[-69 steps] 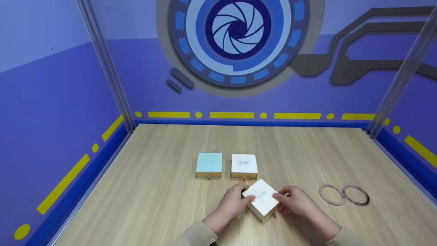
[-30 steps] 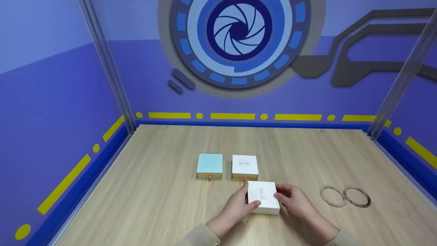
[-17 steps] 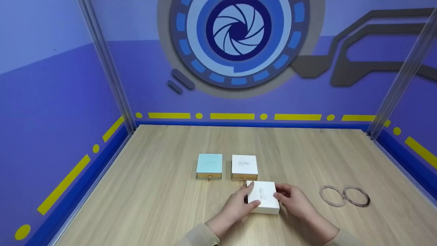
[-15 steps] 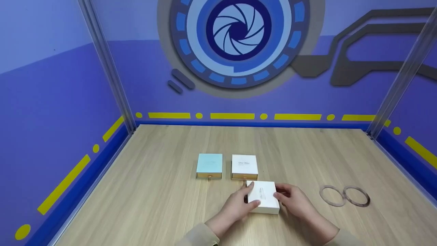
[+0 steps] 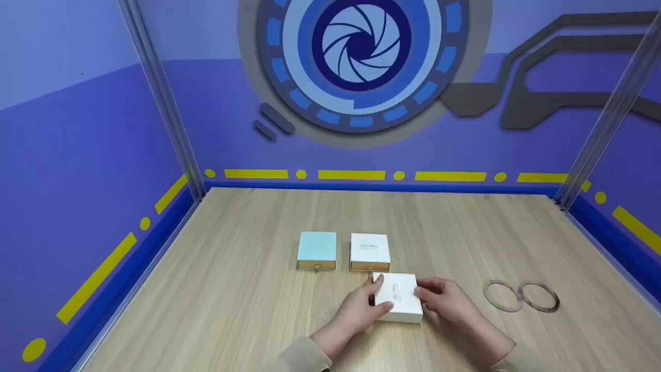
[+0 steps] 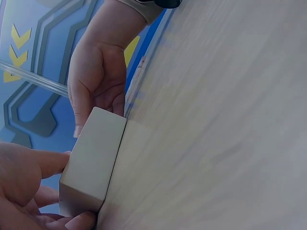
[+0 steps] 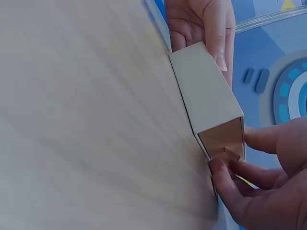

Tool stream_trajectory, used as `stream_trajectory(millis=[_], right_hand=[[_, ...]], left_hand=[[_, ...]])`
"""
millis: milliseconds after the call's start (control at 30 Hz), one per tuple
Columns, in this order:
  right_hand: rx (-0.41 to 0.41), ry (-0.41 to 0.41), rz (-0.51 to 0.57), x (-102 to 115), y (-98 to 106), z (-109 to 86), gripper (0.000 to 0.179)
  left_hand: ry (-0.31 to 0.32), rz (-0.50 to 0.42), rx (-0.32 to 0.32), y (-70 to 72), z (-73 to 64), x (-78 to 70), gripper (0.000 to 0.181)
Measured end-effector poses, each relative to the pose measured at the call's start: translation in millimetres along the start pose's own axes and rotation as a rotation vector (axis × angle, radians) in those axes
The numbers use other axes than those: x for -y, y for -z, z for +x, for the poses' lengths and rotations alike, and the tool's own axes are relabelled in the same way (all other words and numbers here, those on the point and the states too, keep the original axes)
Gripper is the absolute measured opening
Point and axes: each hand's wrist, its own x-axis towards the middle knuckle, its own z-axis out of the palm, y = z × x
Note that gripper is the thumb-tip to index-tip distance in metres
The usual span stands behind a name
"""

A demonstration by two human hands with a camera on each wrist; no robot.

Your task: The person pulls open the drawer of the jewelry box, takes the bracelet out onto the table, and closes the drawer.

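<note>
A small white drawer box [image 5: 402,302] with thin lettering on its lid lies flat on the table between both hands. My left hand [image 5: 356,308] holds its left side, the thumb and a fingertip on the lid. At the opposite side, my right hand [image 5: 448,300] grips the box, its thumb at the lid's edge. In the right wrist view, the box's tan drawer front [image 7: 225,136] bears a small ribbon tab [image 7: 231,154], and right fingertips touch beside it. The drawer looks pushed in. A plain side wall [image 6: 96,148] shows in the left wrist view.
Just beyond the held box sits another white drawer box [image 5: 370,249], with a light-blue drawer box [image 5: 317,247] to its left. Two bangles, one pale [image 5: 488,297] and one darker [image 5: 553,305], lie side by side at the right. Printed blue panels [image 5: 206,119] enclose the table.
The box has turned, its drawer front going from front right to right, and its edges now line up with the table. A left fingertip has come onto the lid. Lately almost nothing moves.
</note>
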Motion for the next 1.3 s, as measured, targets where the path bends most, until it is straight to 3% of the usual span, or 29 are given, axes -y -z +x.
stream_trajectory(millis=[133,533,1300], right_hand=[[0.021,-0.014,0.056,-2.2,3.2,1.5,0.047],[0.098,0.036,0.053,-4.1,9.2,-0.9,0.031],[0.083,0.0,0.047,-8.5,10.2,1.7,0.02]], left_hand=[[0.007,0.001,0.003,-0.3,0.2,0.0,0.069],[0.005,0.005,0.013,1.3,-0.6,0.2,0.069],[0.025,0.014,0.004,-0.4,-0.3,-2.5,0.068]])
